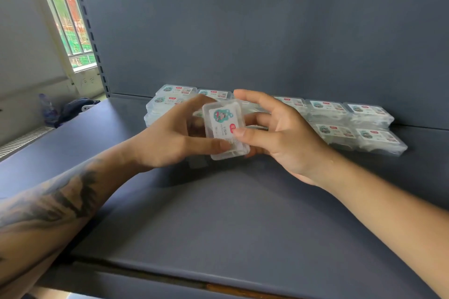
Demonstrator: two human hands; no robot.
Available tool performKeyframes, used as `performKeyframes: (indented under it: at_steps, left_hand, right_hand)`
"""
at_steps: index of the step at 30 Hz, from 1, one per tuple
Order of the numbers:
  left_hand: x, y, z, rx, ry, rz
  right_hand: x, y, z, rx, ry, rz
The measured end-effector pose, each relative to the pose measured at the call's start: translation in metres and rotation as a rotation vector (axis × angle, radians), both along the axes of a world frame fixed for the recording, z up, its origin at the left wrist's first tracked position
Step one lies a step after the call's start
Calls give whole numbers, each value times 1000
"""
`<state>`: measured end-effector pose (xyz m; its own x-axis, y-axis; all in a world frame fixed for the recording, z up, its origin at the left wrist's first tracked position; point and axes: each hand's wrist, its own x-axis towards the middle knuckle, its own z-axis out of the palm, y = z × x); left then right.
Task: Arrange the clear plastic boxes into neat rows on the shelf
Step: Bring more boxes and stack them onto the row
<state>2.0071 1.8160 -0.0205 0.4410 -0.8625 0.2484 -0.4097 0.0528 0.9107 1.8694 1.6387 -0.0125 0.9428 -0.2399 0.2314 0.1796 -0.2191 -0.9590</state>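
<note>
- The clear plastic box [224, 128] sits in the middle of the frame, lifted off the shelf [218, 213] and turned so its printed label faces the camera, held in front of the boxes already lined up.
- The left hand [170, 139] curls round it from the left — thumb across the lower front edge, fingers reaching behind and over the top.
- The right hand [279, 133] pinches the box's right side, thumb on the label face; its forefinger stands loosely extended above.
- The rows of boxes [328, 116] run along the back panel [267, 19] from centre-left to the right of the frame, stacked in low layers; the hands hide the middle of them.
- Handling, as a judgement: the box looks light and stiff, thin-walled, with a smooth shell that could slip under a loose pinch. Its contents cannot be made out.
- Best hold is probably across the two short edges or the side walls — not the flat lid, which may flex or pop open if squeezed.
- Set down gently, it should slide easily on the shelf, so nudging neighbours out of line is the likely fault.
</note>
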Motion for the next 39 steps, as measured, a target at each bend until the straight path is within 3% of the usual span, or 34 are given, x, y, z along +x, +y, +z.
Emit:
performKeyframes:
  at_steps: [2, 6, 15, 18, 22, 25, 32, 39]
  left_hand:
    - [2, 4, 2, -29, -53, 32]
    - [5, 10, 2, 65, -415, 43]
    - [8, 24, 12, 294, -826, 186]
    - [5, 30, 11, 329, -860, 277]
    - [-5, 41, 10, 332, -876, 401]
    - [-12, 48, 8, 394, -882, 450]
    - [-12, 60, -6, 551, -923, 505]
    - [-14, 84, -23, 706, -805, 448]
  right_hand:
    - [0, -1, 2, 11, 24, -11]
    - [2, -2, 0, -37, 57, 9]
    - [4, 5, -8, -306, 20, -76]
    - [4, 9, -12, -499, -30, -95]
    - [-5, 20, -11, -951, -40, -34]
    - [-2, 26, -14, -1120, -61, -58]
    - [0, 31, -19, -1145, -125, -61]
    - [21, 18, -5, -1104, -93, -147]
